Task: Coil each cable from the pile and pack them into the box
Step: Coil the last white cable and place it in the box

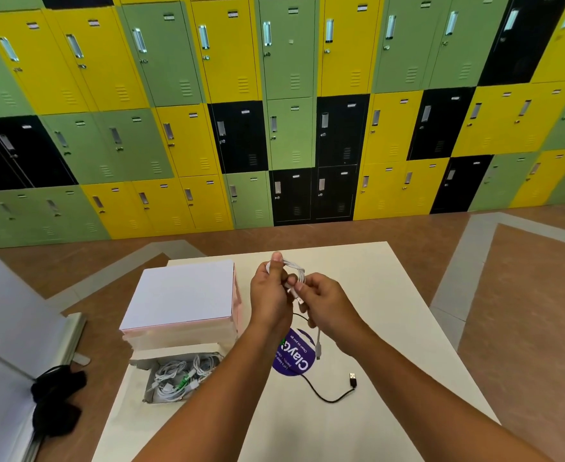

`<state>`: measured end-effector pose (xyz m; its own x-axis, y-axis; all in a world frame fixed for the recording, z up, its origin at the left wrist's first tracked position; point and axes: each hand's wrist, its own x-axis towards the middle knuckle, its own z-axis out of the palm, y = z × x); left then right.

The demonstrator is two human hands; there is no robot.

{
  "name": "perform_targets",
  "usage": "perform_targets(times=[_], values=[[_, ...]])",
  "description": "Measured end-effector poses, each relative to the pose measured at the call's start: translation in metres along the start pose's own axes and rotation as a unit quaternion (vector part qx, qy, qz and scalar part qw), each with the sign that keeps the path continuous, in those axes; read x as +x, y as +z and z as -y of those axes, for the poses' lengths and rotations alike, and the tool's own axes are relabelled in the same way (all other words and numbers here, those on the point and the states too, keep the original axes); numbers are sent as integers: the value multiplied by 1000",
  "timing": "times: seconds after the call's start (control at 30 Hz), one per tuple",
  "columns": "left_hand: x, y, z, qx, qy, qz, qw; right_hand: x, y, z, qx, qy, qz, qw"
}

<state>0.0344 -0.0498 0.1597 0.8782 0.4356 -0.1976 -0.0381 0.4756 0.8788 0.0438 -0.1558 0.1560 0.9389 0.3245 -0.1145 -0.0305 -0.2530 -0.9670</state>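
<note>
1. Holding a white cable (296, 269) as a small coil at frame centre, above the desk (391, 311).
2. Left hand (267, 295) grips the coil, thumb up over its top edge, fingers curled round the strands.
3. Right hand (328, 305) pinches the same cable just below the coil, fingers pressed together on the strand.
4. The cable's loose tail hangs down from the right hand; its plug (318, 351) hangs over a round purple sticker (294, 360) on the desk.
5. Black cable (324, 399) lies uncoiled on the desk, lower centre, with its USB end to the right; its far part runs behind the hands.
6. Open box (147, 387) at lower left of the desk holds coiled white cables (174, 378); the left forearm crosses its right side.
7. White carton (181, 295) with pink edges sits just above the box in frame.
8. Green, yellow and black lockers (288, 95) fill the upper half.
</note>
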Motion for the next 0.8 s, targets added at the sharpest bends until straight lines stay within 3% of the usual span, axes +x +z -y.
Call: perform_targets(times=[0.2,0.3,0.37,0.5,0.7,0.8], values=[[-2,-4,-2,-8,-28,21,999,4,-13,4,10,-23,11,1000],[2,-11,-5,71,-12,26,997,8,-24,9,-31,8,23,999],[5,-15,-9,179,14,26,983,10,-33,11,-75,32,48,996],[9,-16,-17,459,92,94,878,10,-44,15,-161,52,106,980],[7,-13,-23,593,144,223,760,11,-43,23,-187,30,142,972],[8,-18,-20,593,144,223,760,12,-47,27,-179,23,148,972]])
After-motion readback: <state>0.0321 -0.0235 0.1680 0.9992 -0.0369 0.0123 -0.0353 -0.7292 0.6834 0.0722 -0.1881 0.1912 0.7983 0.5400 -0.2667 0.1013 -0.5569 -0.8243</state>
